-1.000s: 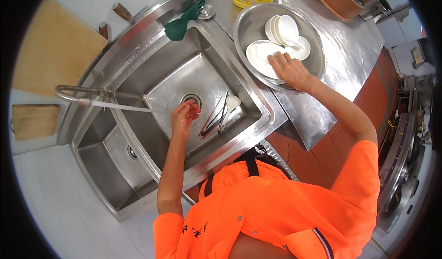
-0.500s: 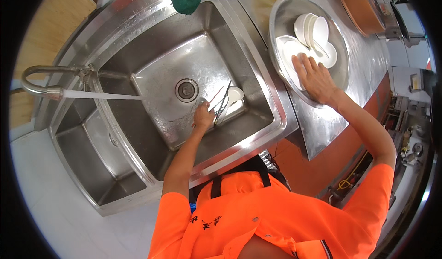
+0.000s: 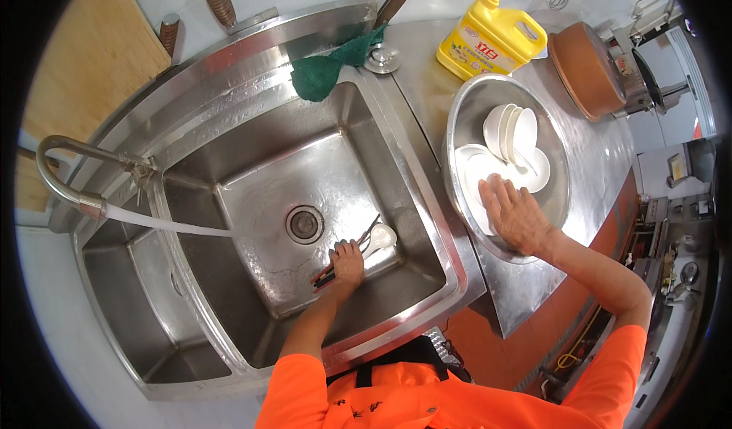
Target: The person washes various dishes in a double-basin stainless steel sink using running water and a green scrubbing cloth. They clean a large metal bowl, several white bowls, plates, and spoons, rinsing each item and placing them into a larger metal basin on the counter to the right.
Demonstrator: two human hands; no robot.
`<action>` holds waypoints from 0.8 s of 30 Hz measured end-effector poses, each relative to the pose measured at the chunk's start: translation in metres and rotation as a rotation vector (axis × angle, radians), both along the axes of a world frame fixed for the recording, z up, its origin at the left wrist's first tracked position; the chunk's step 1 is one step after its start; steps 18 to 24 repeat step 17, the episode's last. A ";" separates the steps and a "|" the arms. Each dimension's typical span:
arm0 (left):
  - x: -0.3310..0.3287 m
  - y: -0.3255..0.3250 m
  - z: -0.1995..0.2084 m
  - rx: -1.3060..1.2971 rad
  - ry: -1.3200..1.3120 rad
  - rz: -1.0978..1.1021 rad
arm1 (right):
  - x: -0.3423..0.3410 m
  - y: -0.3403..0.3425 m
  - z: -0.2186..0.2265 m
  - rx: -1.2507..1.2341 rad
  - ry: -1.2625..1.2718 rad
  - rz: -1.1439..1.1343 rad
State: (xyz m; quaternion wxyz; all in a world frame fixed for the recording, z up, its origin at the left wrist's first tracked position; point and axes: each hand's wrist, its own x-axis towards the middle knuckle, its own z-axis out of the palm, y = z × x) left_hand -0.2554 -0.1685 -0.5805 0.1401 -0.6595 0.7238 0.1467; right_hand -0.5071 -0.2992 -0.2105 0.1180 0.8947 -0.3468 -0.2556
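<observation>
My left hand (image 3: 347,266) is down in the steel sink (image 3: 335,166), its fingers curled over a bundle of thin chopsticks (image 3: 323,278). Dark and reddish ends stick out on both sides of the hand. Against the far ends of the bundle is a white soup spoon (image 3: 383,236). To the right, my right hand (image 3: 520,215) reaches into a round steel basin (image 3: 560,112), fingers stretched over a white plate (image 3: 474,166). Beside those fingers several white bowls (image 3: 501,128) stand tilted together, with a white spoon (image 3: 526,157) against them.
Water runs from a curved tap (image 3: 91,204) into the sink, left of the drain (image 3: 305,224). A green cloth (image 3: 316,77) hangs over the back rim. Behind the basin stand a yellow pump bottle (image 3: 488,41) and a brown pot (image 3: 585,70). A knife handle (image 3: 395,3) rises at the back.
The view has tilted up, showing more of the back wall. My left hand has turned and closed over the chopsticks, which lie more together. My right hand stays over the plate.
</observation>
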 end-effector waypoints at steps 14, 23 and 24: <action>0.008 0.005 -0.035 -0.281 0.070 -0.093 | -0.023 0.004 -0.008 -0.036 -0.009 0.061; 0.011 0.007 -0.049 -0.209 0.061 -0.066 | -0.029 0.005 -0.017 -0.040 -0.093 0.052; 0.011 0.007 -0.049 -0.209 0.061 -0.066 | -0.029 0.005 -0.017 -0.040 -0.093 0.052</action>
